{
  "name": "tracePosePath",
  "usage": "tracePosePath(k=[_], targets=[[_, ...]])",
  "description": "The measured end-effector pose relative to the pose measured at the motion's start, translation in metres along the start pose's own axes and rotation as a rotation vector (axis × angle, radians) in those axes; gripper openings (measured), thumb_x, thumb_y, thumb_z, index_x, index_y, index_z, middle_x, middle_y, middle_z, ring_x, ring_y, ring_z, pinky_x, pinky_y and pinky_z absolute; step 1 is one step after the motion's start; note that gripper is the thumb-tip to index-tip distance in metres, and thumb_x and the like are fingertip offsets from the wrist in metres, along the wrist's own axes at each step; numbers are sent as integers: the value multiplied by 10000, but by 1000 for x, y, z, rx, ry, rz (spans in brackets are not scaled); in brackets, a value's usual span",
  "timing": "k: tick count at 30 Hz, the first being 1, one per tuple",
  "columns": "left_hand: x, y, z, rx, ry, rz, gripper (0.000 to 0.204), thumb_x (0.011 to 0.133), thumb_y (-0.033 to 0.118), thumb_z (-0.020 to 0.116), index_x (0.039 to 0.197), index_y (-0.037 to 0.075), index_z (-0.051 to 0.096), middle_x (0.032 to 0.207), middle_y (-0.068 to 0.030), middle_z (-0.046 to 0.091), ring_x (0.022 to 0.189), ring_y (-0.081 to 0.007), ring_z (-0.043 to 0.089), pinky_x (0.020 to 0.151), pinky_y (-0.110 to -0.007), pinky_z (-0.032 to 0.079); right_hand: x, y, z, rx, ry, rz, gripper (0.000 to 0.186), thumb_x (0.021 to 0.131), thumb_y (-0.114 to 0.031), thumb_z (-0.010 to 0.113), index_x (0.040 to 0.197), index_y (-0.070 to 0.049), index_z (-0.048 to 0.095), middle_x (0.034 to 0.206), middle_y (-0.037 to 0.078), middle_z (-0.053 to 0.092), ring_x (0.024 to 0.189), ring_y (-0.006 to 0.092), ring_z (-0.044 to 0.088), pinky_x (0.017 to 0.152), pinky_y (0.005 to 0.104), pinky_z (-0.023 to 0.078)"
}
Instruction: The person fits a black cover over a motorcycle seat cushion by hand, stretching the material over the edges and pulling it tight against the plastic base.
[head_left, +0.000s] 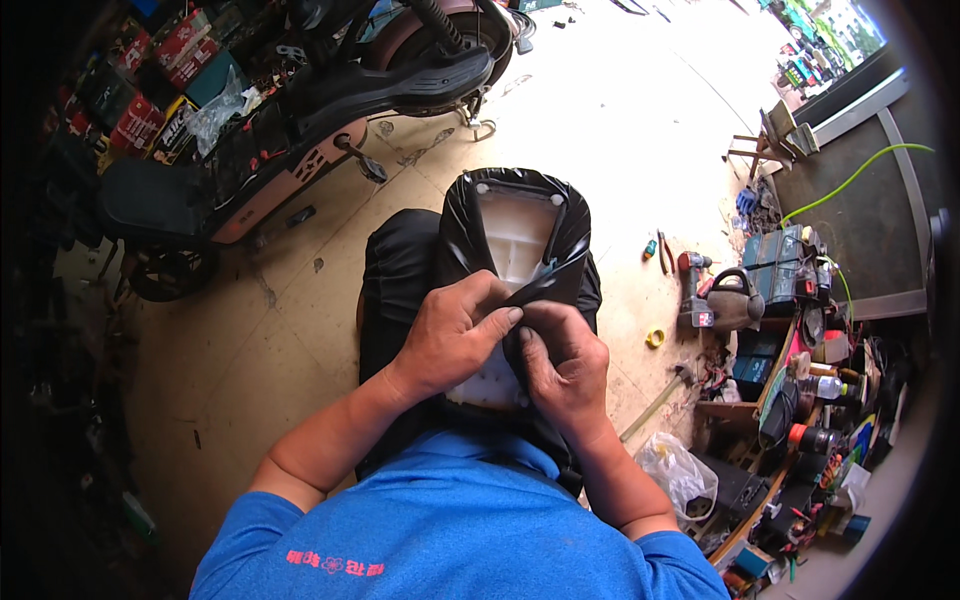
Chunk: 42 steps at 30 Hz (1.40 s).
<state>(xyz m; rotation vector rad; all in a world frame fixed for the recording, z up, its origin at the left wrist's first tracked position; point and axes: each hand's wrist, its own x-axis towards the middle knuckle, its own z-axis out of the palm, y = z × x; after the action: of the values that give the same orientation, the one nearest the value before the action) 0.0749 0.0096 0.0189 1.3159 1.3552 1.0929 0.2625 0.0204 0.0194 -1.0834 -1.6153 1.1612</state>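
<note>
A seat lies upside down on my lap, its white ribbed underside [520, 230] showing inside a glossy black cover [572, 225]. The cover wraps round the seat's far end and its edge is folded inward. My left hand [450, 330] pinches a fold of the cover near the seat's middle, thumb pointing right. Close beside it, my right hand [565, 365] grips the same fold with bent fingers and thumb. Both hands touch the cover and nearly meet. More white underside shows below them, between my wrists. The fingertips are partly hidden in the fold.
An electric scooter [300, 140] stands at the far left. On the floor to the right are pliers [665, 254], a cordless drill [694, 290], a yellow tape roll [655, 338] and a hammer [660, 402]. A cluttered shelf and a plastic bag [680, 470] are at the lower right.
</note>
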Motion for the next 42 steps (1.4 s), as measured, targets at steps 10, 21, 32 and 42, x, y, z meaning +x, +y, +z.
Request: tracePosePath(k=[10,21,32,42], targets=[[-3,0,-13,-191,-66,-139,179,1130,174,657,1096,-1,654,866,-56,739,651,-87,683,569,-248,539,0,4,1,223,113,91,295,1047,50,719,1318,18,608,1055,106,771,964,134,757,859,278,612],[-10,3,-9,-515,13,-276,150,1111,103,691,1142,-36,643,855,-61,722,592,-97,697,464,-196,438,-2,-1,6,-303,106,-256,484,852,14,896,1285,-1,679,1111,157,746,784,224,770,665,327,616],[-10,23,5,-487,121,-331,211,1054,35,734,1209,-96,672,920,-55,766,680,-57,651,543,-218,513,6,-7,10,-556,86,-382,410,854,-67,864,1246,-99,750,1098,102,730,828,273,757,679,376,607],[-14,4,14,-272,142,-243,109,1026,52,799,1080,-31,752,901,-28,766,695,-39,646,566,-222,526,21,-21,-12,-75,-6,-181,269,910,68,793,1167,6,746,1087,151,758,915,258,767,799,369,622]])
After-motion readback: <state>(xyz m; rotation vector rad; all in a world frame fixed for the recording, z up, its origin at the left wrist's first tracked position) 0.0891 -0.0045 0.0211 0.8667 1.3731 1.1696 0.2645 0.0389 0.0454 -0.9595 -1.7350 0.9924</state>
